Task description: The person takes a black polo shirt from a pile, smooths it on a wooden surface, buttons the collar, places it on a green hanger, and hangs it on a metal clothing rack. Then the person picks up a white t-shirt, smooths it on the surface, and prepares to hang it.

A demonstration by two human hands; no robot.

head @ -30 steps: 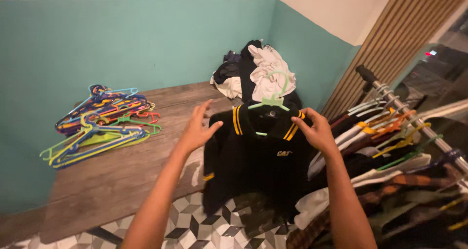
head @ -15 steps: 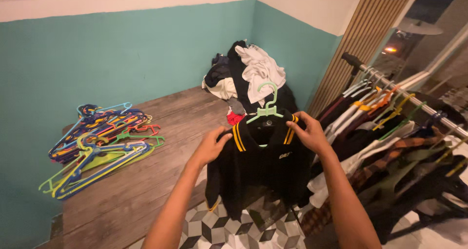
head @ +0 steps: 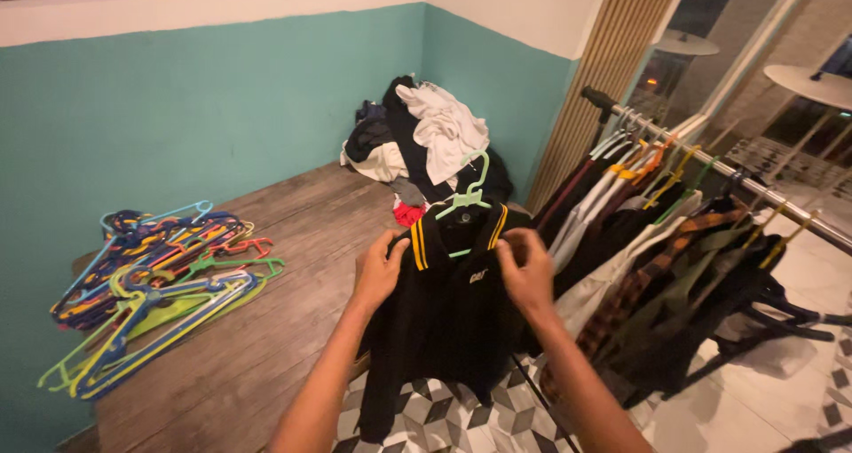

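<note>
Hands both pinch a black polo shirt [head: 453,320] on its green hanger [head: 461,200], off the table's [head: 266,329] right edge: left hand [head: 377,271] closed on one shoulder, right hand [head: 525,271] seemingly gripping the collar. With no hand on the hanger, an uneven tug could slide the shirt off.

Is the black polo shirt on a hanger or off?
On: the green hanger sits inside the black polo shirt collar, hook sticking up.
</note>
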